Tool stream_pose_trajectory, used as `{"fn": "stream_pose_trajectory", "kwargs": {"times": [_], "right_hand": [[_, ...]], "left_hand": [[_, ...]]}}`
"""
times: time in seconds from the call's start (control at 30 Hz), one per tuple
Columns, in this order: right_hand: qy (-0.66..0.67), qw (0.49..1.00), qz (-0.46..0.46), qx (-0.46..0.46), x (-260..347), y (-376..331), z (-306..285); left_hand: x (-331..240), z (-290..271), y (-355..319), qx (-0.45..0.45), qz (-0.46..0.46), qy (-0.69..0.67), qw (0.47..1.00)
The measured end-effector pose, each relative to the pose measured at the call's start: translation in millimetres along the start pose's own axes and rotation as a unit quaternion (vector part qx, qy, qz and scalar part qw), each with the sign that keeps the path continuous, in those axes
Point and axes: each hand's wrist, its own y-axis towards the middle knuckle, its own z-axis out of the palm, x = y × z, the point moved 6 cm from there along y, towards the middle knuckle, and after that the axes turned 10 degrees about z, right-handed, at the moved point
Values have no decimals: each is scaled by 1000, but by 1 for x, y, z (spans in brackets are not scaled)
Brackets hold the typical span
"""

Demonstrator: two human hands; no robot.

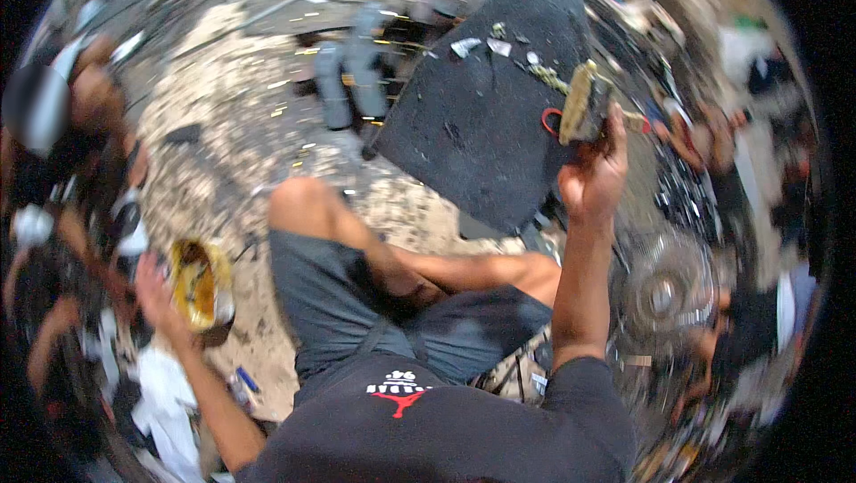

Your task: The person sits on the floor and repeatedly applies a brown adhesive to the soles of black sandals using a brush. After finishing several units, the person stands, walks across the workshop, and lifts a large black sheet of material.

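Note:
My right hand (596, 181) is raised beside the dark slanted board (473, 117), fingers pointing up. It holds a blocky thing (585, 107) with a yellowish face and a dark side; blur hides its exact kind. A red loop (553, 123) shows on the board just left of this block. My left hand (157, 291) is stretched out low on the left, smeared, fingers extended with nothing seen in them. Close to its right stands a yellow-stained container (201, 291) with yellow and brown residue inside.
A round fan (664, 294) stands by my right elbow. Grey-blue curved pieces (364, 68) lie ahead on the spotted floor (214, 117). Small scraps (499, 46) rest on the board. A blue marker-like item (248, 379) lies near my left forearm. Other people are at both sides, blurred.

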Motion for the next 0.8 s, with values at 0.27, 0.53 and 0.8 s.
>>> {"fn": "stream_pose_trajectory", "kwargs": {"times": [0.27, 0.53, 0.8], "right_hand": [[90, 939, 277, 181, -198, -72, 158], [-104, 963, 247, 26, -319, -90, 181], [-211, 879, 356, 237, -397, -151, 210]], "left_hand": [[-130, 182, -46, 11, -199, -486, 851], [12, -14, -90, -203, -181, -95, 958], [102, -35, -149, -310, -209, -87, 923]]}}
